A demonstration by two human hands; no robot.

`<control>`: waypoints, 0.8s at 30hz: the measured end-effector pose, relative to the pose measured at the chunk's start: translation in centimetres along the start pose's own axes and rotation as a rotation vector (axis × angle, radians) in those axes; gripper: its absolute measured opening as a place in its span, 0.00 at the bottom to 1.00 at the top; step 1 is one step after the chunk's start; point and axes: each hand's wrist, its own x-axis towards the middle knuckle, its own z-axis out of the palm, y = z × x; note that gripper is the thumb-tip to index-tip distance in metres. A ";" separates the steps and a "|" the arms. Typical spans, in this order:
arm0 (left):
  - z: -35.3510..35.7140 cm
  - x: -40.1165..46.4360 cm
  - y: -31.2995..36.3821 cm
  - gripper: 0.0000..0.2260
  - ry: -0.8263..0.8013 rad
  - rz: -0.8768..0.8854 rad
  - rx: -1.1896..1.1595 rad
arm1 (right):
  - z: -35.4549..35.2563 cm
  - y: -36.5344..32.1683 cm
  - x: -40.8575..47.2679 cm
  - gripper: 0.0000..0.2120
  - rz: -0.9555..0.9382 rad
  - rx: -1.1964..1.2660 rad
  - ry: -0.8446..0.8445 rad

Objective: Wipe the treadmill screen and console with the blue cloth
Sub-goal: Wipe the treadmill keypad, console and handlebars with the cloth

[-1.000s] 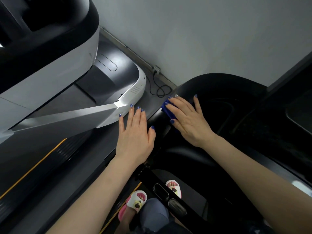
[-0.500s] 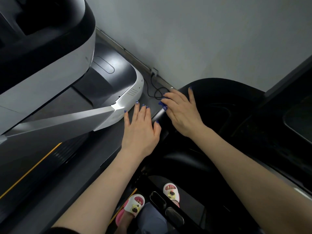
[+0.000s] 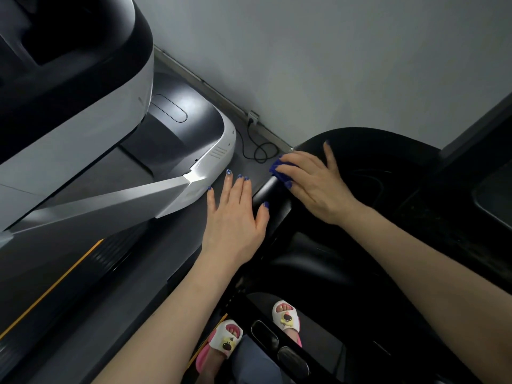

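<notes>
The black treadmill console [image 3: 360, 151] curves across the right half of the view, with a dark screen [image 3: 496, 195] at the far right edge. My right hand [image 3: 315, 184] presses the blue cloth [image 3: 281, 169] flat against the console's left rim with straight fingers; only a small bunch of cloth shows under the fingertips. My left hand [image 3: 235, 214] hovers with straight, spread fingers beside the console's left edge, its thumb touching the black rim, holding nothing.
A second treadmill [image 3: 83, 151], white and grey with a silver arm, fills the left. A black cable [image 3: 257, 151] coils on the floor by a wall socket [image 3: 252, 116]. My feet in white slippers [image 3: 285, 318] stand on the belt below.
The cloth, almost hidden under my right fingers half a second ago, shows more now as the right hand slid slightly back along the rim. My left hand stayed beside the console edge.
</notes>
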 end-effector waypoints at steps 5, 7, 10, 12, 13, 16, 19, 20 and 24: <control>0.1 0.2 0.0 0.34 -0.016 0.009 0.016 | 0.8 -1.8 1.6 0.20 0.167 -0.001 0.032; -0.1 0.1 0.0 0.35 -0.025 0.013 0.023 | 0.7 -1.3 0.7 0.21 0.107 -0.006 0.010; -0.6 0.5 0.7 0.35 -0.033 -0.006 0.025 | 0.3 -0.2 0.2 0.21 0.057 -0.007 -0.012; -0.8 1.6 1.7 0.35 -0.005 0.006 0.035 | 0.4 -0.4 0.4 0.22 0.096 0.007 -0.014; -0.8 2.3 2.2 0.35 0.002 0.015 0.048 | 0.6 -0.7 0.6 0.22 0.120 0.017 -0.007; 0.0 3.6 3.2 0.30 -0.023 0.024 0.060 | 0.8 -0.8 -0.1 0.22 0.128 0.040 0.008; 0.6 3.7 3.1 0.31 -0.015 0.022 0.042 | 0.5 0.2 -0.7 0.22 0.088 0.014 -0.006; 0.7 3.7 3.1 0.33 -0.006 0.026 0.042 | 0.5 0.4 -0.3 0.22 0.093 0.011 -0.002; 0.7 3.9 3.3 0.36 0.015 0.030 0.034 | 0.5 0.1 2.4 0.21 0.194 0.010 0.012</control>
